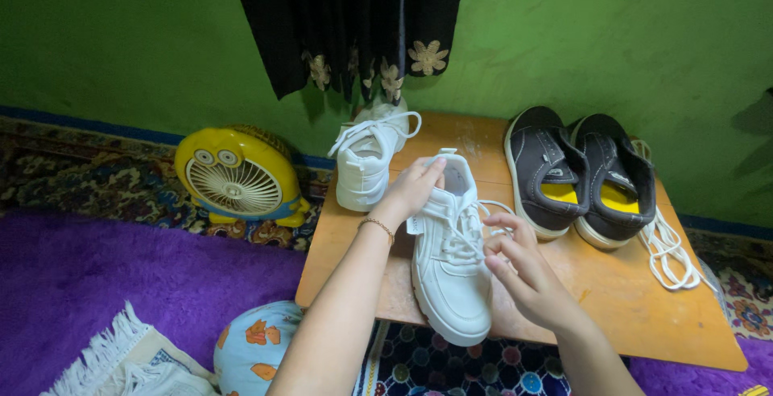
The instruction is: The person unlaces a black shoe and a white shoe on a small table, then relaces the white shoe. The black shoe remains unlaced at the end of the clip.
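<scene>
White sneaker (451,267), counter (644,315) edge: left hand (415,186) grips tongue, right hand (519,263) pinches lace (491,207). Risk: toe overhangs; hard tug could tip it off.

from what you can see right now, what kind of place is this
Probably a room in a home, with someone working at floor level. A low wooden table stands on a purple carpet and patterned rugs, a dark flowered curtain hangs on the green wall, and a small yellow fan sits beside it.
</scene>
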